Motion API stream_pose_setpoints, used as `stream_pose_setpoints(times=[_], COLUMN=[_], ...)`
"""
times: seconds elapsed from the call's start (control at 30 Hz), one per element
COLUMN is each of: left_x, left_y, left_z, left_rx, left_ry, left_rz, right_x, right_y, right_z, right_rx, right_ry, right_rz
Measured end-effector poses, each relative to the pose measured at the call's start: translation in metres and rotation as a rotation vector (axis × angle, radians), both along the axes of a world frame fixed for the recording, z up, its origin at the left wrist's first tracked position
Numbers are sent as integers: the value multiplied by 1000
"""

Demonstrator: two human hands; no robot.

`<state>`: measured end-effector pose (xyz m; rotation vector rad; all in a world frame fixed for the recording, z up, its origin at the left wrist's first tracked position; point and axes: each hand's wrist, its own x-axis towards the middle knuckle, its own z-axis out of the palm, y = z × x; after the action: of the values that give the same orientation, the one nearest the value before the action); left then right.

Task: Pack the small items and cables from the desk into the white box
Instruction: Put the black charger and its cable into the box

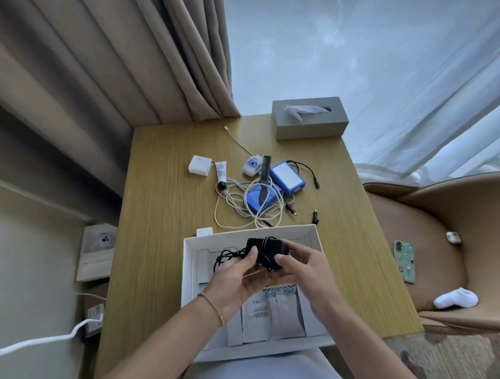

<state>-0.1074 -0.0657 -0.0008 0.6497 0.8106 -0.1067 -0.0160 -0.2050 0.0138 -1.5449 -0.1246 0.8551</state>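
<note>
1. The left hand (236,278) and the right hand (303,266) together grasp a black power adapter (265,251) wound with its own black cord, holding it above the far half of the open white box (189,269).
2. The left thumb presses on the adapter's near face; the right thumb and fingers close on its right side. A loop of the black cord (225,256) hangs to the left, over the box's inner tray.
3. The box sits at the near edge of the wooden desk (157,224). White packets (268,314) lie in its near half.
4. Beyond the box, loose on the desk: a coiled white cable (235,203), two blue battery packs (287,176) with black leads, a black comb (264,178) lying across the nearer pack, a small tube (221,175), a white charger block (199,165) and a white plug with a blue print (253,165).
5. A small black connector (315,216) lies just beyond the box's far right corner.
6. A grey tissue box (310,122) stands at the desk's far edge.
7. On the chair (449,206) to the right lie a phone (405,261) and a white sock (456,298).
</note>
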Motion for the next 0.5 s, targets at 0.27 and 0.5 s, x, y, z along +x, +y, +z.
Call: stream_pose_setpoints(times=[0.27,0.5], left_x=[-34,-48], left_y=[23,50], left_z=[5,-6], left_rx=[443,923], left_ry=[104,178], left_rz=[-505,-436], right_x=[30,51], right_y=[1,23], right_z=[0,-24], right_rx=[-101,-378], right_ry=[-209,-257], right_rz=[164,705])
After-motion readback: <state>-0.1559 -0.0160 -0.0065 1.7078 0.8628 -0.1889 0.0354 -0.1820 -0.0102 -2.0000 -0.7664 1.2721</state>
